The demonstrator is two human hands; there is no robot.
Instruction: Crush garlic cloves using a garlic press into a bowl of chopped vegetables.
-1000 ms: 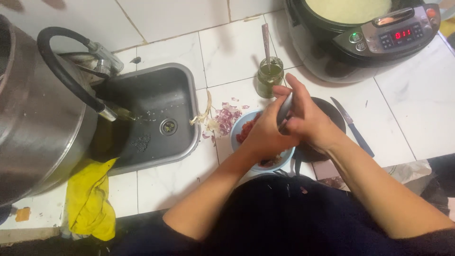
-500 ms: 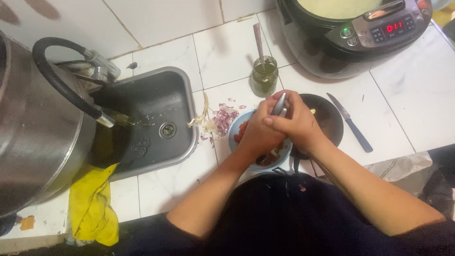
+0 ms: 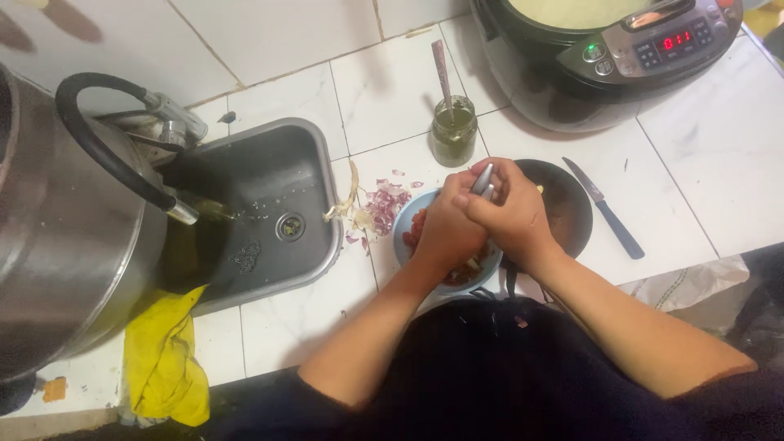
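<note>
Two hands meet over a blue bowl point(image 3: 406, 237) of red pieces at the counter's near edge: the left hand point(image 3: 447, 231) is curled shut, the right hand point(image 3: 513, 214) wraps over it, and both clamp a metal tool point(image 3: 483, 180) whose tip sticks up between them. Just right of the bowl sits a dark pan point(image 3: 572, 208), then a knife point(image 3: 606, 209); left lie onion peels point(image 3: 377, 204) beside the sink point(image 3: 253, 216), with a yellow cloth point(image 3: 163, 359) nearer. Farther back stand a jar point(image 3: 453, 131) with a spoon, and a cooker point(image 3: 604, 57).
</note>
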